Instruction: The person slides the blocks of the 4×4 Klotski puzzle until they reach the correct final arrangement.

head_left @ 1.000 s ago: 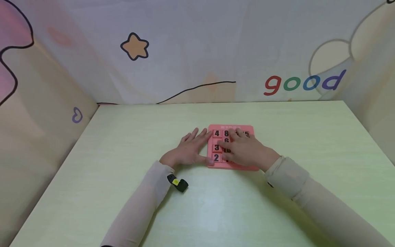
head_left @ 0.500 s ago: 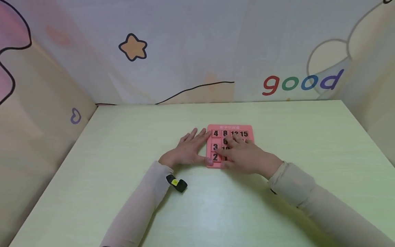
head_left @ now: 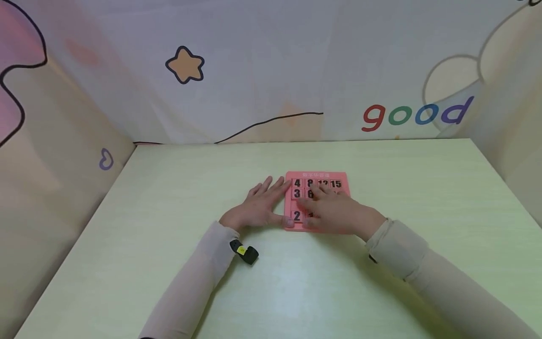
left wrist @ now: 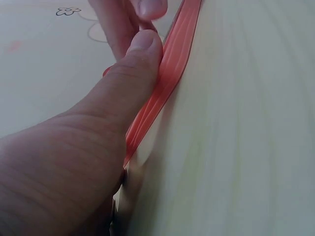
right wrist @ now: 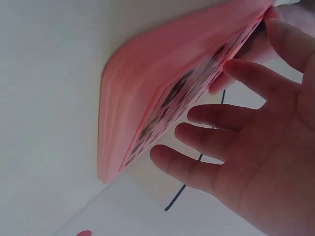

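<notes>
A pink number slide puzzle [head_left: 295, 174] lies flat on the table, its tiles showing black numbers. Below tile 4 [head_left: 297, 183] in the left column sits tile 3 [head_left: 297, 193]; a gap separates it from tile 2 [head_left: 297, 216]. My left hand [head_left: 259, 207] steadies the puzzle's left side, fingers spread, thumb at the lower left corner. In the left wrist view that thumb [left wrist: 135, 69] presses along the pink edge. My right hand [head_left: 338, 209] spreads over the tiles, its index fingertip at the gap under tile 3, and hides much of the middle and right columns.
The pale green table [head_left: 271, 282] runs back to a printed cloth wall [head_left: 254, 70] with a star and the word good. A side wall [head_left: 76, 165] rises at left. A black wrist device [head_left: 244, 252] is strapped at the left cuff.
Tile 3 has slid up one place to sit under tile 4, leaving the gap below it. My right hand has shifted slightly towards me. My left hand stays put.
</notes>
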